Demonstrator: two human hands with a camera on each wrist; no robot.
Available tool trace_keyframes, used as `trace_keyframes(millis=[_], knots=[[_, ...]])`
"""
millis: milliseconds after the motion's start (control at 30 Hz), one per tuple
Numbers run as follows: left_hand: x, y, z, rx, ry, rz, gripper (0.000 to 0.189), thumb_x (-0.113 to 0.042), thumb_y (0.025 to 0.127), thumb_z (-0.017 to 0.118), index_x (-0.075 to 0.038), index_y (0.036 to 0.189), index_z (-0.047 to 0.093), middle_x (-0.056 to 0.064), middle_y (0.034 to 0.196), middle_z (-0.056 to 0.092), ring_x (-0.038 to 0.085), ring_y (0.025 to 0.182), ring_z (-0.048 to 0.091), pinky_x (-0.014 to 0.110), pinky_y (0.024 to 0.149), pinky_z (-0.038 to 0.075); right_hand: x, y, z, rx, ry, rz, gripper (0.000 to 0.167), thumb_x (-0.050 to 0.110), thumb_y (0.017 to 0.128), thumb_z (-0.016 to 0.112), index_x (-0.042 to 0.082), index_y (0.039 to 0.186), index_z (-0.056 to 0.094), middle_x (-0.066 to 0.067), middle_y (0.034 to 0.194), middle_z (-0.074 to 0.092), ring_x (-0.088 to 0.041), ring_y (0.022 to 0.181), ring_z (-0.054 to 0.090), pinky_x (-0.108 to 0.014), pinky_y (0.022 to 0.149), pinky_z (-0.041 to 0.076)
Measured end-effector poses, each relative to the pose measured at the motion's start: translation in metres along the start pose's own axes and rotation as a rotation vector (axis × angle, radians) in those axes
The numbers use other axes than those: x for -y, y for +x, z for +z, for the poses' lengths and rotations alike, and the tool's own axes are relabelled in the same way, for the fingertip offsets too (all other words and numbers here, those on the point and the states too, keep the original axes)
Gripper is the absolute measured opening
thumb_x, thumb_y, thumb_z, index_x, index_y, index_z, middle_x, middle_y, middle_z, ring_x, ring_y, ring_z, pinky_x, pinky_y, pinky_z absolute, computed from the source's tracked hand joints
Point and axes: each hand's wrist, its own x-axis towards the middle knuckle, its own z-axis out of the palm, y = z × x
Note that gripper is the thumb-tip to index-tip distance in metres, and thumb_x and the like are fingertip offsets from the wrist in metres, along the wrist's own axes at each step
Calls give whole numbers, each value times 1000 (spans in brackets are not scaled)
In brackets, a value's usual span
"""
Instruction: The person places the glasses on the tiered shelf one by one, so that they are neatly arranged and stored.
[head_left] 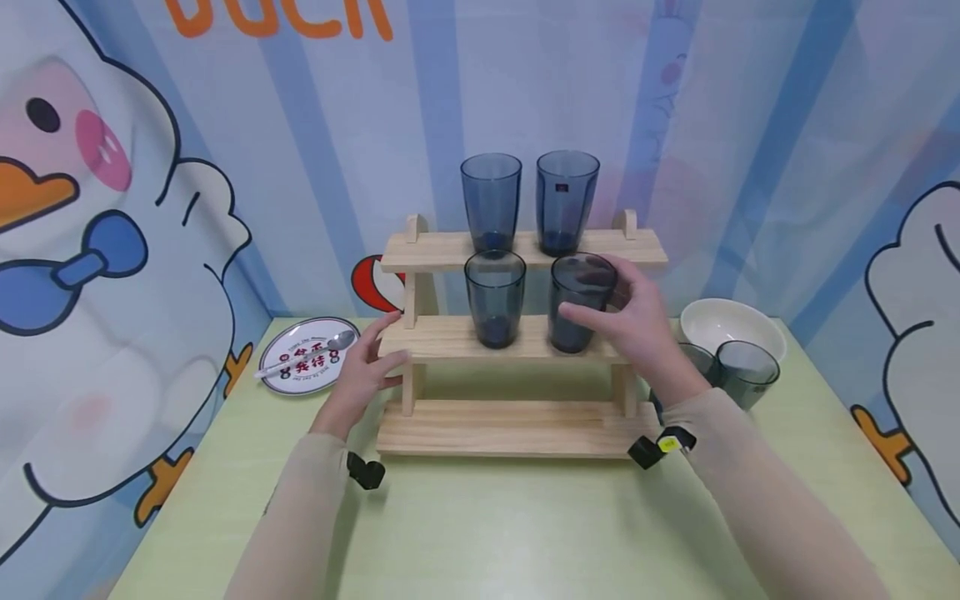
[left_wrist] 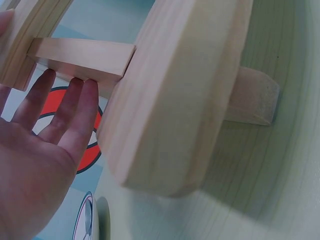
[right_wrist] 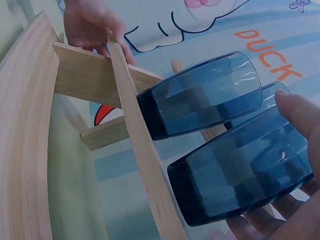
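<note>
My right hand (head_left: 637, 325) curls its thumb and fingers round a blue-grey drinking glass (head_left: 579, 287), upright on the right of the middle tier. In the right wrist view, this held glass (right_wrist: 240, 170) has its base against the board. My left hand (head_left: 356, 379) holds the left end of the three-tier wooden shelf (head_left: 517, 429). Its fingers (left_wrist: 85, 102) touch the side upright in the left wrist view. A second glass (head_left: 495, 304) stands to the left on the middle tier. Two more, a left glass (head_left: 491, 196) and a right glass (head_left: 566, 196), stand on the top tier.
At the left, a patterned plate (head_left: 288, 379) bears a spoon (head_left: 330, 343). Behind my right forearm stand a white bowl (head_left: 701, 321) and two more glasses, one (head_left: 746, 371) partly in front of the bowl. A printed cartoon curtain (head_left: 322, 150) hangs behind the table (head_left: 480, 525).
</note>
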Motion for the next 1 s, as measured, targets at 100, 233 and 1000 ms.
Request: trace_keyframes(millis=[100, 233, 1000], knots=[[0, 0, 0, 3, 3, 7, 68, -18, 104, 66, -31, 164, 37, 11, 166, 38, 40, 142, 47, 64, 105, 50, 0, 2, 3, 8, -6, 8, 81, 34, 85, 90, 23, 155, 51, -5, 143, 60, -21, 123, 62, -32, 102, 53], [1, 1, -1, 7, -1, 14, 68, -17, 104, 66, -30, 164, 36, 13, 165, 40, 40, 142, 49, 64, 104, 51, 1, 6, 6, 9, -13, 21, 82, 38, 84, 90, 24, 155, 51, -3, 146, 59, -22, 126, 60, -40, 108, 51], [3, 2, -1, 13, -8, 17, 68, -17, 104, 66, -30, 164, 37, 11, 165, 40, 40, 141, 49, 64, 104, 51, -1, 13, 8, 52, -34, 70, 84, 43, 86, 87, 26, 158, 46, -5, 152, 53, -28, 138, 53, -51, 112, 49]])
